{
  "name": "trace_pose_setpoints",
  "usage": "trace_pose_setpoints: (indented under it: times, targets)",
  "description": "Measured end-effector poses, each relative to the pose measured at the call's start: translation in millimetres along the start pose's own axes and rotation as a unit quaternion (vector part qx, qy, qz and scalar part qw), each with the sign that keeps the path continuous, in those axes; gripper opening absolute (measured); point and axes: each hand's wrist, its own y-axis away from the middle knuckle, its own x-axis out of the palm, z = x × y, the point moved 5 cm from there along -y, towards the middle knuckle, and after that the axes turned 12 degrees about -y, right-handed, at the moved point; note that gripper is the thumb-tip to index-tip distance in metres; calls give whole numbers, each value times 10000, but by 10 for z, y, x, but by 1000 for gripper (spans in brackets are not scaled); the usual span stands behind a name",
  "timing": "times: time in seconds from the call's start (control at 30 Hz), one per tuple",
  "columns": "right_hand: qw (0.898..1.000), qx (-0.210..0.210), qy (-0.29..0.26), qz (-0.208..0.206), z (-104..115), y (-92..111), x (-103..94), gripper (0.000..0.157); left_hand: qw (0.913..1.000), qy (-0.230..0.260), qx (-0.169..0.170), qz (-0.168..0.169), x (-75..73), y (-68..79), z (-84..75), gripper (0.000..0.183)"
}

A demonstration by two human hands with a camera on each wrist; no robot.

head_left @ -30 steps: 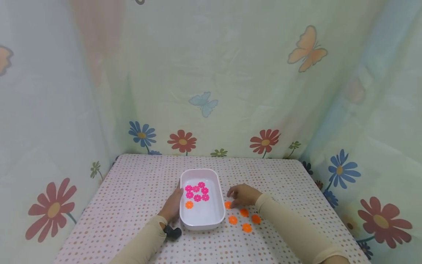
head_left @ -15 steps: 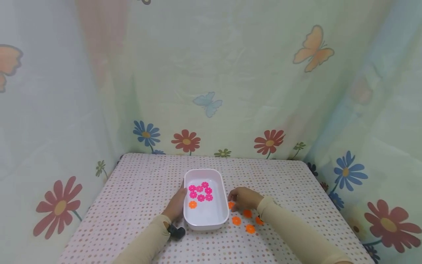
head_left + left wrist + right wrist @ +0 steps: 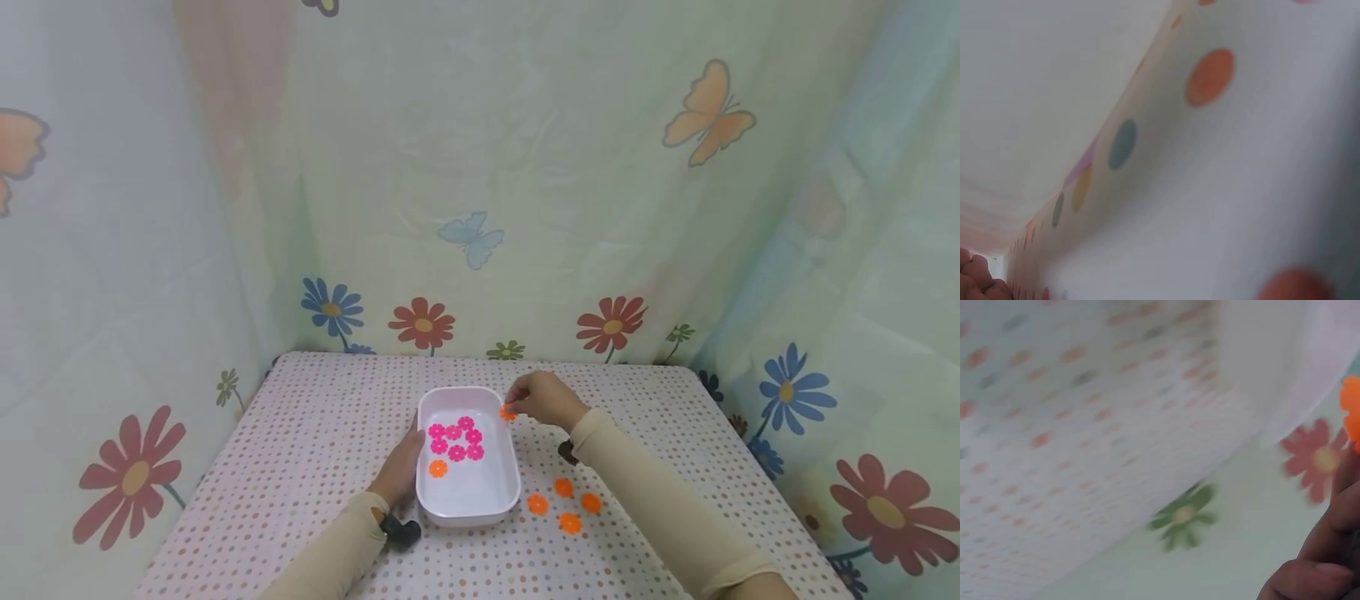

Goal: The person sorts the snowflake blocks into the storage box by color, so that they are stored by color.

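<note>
A white rectangular tray (image 3: 474, 493) sits on the table with several pink flower-shaped pieces (image 3: 457, 453) inside. One orange flower-shaped piece (image 3: 438, 468) lies near them in the tray. My left hand (image 3: 400, 469) holds the tray's left side, its thumb at the rim; some curled fingers (image 3: 980, 278) show at the corner of the left wrist view. Above the tray's far right rim, my right hand (image 3: 546, 402) pinches another orange flower-shaped piece (image 3: 507, 413) between fingertips. That piece also appears at the edge of the right wrist view, above the fingers (image 3: 1335, 531).
Several more orange flower-shaped pieces (image 3: 563, 487) lie on the dotted tablecloth (image 3: 360, 400) right of the tray. A printed curtain (image 3: 480, 150) with flowers and butterflies surrounds the table's back and sides.
My right hand has picked up an orange flower-shaped piece from beside the tray and moved away from me to the tray's far right rim. My left hand still holds the tray.
</note>
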Motion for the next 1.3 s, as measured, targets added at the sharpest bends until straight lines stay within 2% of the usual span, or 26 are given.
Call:
trace_pose_setpoints:
  times: [0.1,0.23,0.37,0.53,0.63,0.83,1.0,1.1,1.2,1.3]
  targets:
    - [9980,-308,152,535,311,-63,276,6,10000,26,45,40,8,-13,21,64]
    - [9879,-507,780,1243,439,-136,733,9,9998,107,148,95,30,-30,25,63]
    - [9817,-383,1312,1327,402,-206,966,13,9997,167,155,125,58,-42,30,64]
    - [9777,100,1537,1428,277,-248,1051,16,9993,184,-156,270,91,-45,63,67]
    - [9781,262,1472,1450,254,-254,1060,18,9992,184,-214,301,94,-51,72,67]
    - [9785,142,1548,1355,283,-289,1062,20,9994,260,7,211,97,-89,71,66]
    - [9796,81,1613,1198,236,-311,1023,26,9995,274,-3,163,93,-86,65,66]
    - [9848,-43,1370,1066,260,-272,853,26,9998,164,62,78,58,-51,33,66]
    - [9889,-195,1128,947,300,-172,547,24,9999,70,94,1,11,-10,2,65]
    - [9902,-257,1093,830,223,-44,220,19,10000,19,59,-54,-36,20,-23,65]
